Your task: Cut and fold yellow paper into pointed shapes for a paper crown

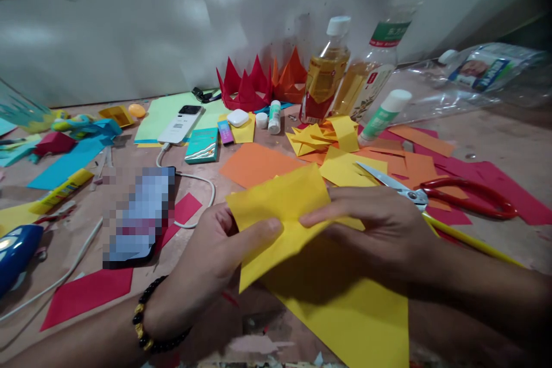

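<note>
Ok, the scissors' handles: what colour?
The scissors' handles are red, clearest in the head view.

A folded sheet of yellow paper (276, 210) sits tilted, pinched between the left hand (211, 264) and the right hand (371, 230), its layers slightly apart, above a larger yellow sheet (345, 322) lying flat beneath both hands.

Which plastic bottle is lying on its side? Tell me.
The clear plastic bottle with the blue-edged label, at the far right, lies on its side; the white-capped bottle and green-labelled bottle stand upright.
</note>
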A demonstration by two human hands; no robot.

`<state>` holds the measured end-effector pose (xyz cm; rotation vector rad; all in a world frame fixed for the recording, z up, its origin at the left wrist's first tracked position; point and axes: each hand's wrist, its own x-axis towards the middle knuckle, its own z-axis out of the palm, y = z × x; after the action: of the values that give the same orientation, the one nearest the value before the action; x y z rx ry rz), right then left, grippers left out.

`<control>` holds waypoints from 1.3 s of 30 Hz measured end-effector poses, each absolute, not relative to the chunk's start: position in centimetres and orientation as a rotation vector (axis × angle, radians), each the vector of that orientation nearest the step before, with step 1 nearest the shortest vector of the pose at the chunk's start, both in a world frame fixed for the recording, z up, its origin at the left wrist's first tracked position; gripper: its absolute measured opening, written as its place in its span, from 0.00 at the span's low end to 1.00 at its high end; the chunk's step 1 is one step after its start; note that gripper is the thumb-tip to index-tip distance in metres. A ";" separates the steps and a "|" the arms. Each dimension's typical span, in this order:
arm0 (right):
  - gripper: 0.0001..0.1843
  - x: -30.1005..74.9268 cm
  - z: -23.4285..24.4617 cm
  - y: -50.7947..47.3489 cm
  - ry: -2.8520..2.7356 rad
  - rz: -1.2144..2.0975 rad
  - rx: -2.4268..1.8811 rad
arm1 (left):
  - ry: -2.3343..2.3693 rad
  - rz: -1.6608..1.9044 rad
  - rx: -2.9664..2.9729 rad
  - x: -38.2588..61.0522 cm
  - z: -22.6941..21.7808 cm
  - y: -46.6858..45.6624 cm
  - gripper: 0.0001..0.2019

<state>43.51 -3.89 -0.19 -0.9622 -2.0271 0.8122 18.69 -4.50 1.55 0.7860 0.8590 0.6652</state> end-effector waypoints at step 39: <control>0.13 41.8 0.0 -5.1 -1.380 1.691 -1.228 | 1.065 0.587 1.143 19.2 1.7 -5.1 0.09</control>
<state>41.83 -5.10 0.00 -1.2277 -1.3804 1.6907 19.16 -5.06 1.68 1.1432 1.0649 0.5867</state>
